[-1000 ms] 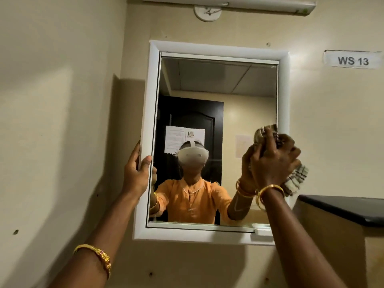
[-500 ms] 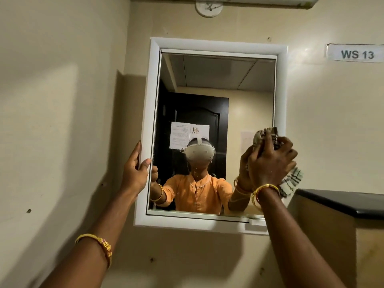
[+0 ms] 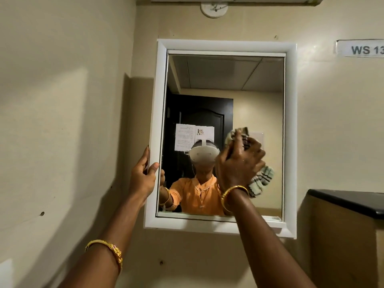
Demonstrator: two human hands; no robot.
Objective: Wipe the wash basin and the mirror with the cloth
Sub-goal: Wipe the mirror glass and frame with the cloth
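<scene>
Mirror (image 3: 226, 84), white frame, hangs on a beige wall (image 3: 62, 100). Left hand (image 3: 143, 173) grips the frame's edge at 9 o'clock, fingers curled round it. Right hand (image 3: 239, 163) holds the bunched striped cloth (image 3: 260, 180) pressed against the glass toward 4 o'clock. Label "WS 13" (image 3: 361, 51) sits at 2 o'clock; dark countertop (image 3: 351, 201) at 4 o'clock. Wash basin out of view.

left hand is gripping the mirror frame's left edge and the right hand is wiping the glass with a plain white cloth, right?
Not quite: the cloth is striped, pale with dark bands, not plain white, as the head view shows. The rest holds: the left hand grips the left edge of the mirror frame, and the right hand presses the cloth to the glass.
</scene>
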